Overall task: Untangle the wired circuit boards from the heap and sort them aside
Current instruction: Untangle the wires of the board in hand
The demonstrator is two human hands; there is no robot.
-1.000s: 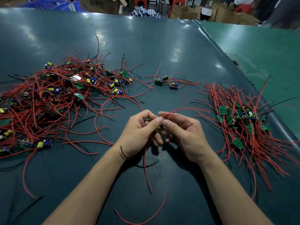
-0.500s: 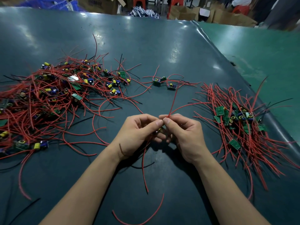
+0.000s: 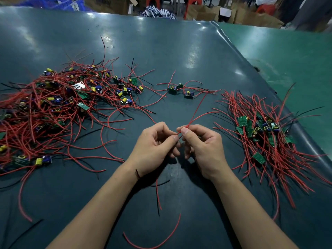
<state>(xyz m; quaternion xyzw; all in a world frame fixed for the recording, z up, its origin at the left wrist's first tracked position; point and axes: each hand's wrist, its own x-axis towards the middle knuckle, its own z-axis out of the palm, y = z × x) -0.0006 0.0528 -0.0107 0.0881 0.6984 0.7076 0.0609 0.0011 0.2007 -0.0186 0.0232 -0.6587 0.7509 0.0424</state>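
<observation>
1. Nearest, a loose red wire [image 3: 158, 238] curves on the dark table [image 3: 179, 51], with a red and a black strand running from it up toward the wrists.
2. At centre, the left hand [image 3: 154, 150] and right hand [image 3: 201, 146] meet, fingers curled; each pinches the red wires [image 3: 195, 114] between thumb and forefinger, thumb tips almost touching. The strands rise from the pinch and fan out far and right (whether a board sits inside the hands is hidden).
3. To the left lies the heap [image 3: 59, 108], a wide tangle of red and black leads with green boards, yellow and blue parts.
4. To the right, well apart from it, lies the sorted pile [image 3: 265, 137], its green boards bunched together and its leads lying roughly side by side, near the table's right edge.
5. Farther, between the two, a small cluster of boards [image 3: 179, 90] rests with its wires spread.
6. Beyond the table's far edge stand cardboard boxes [image 3: 233, 13].
</observation>
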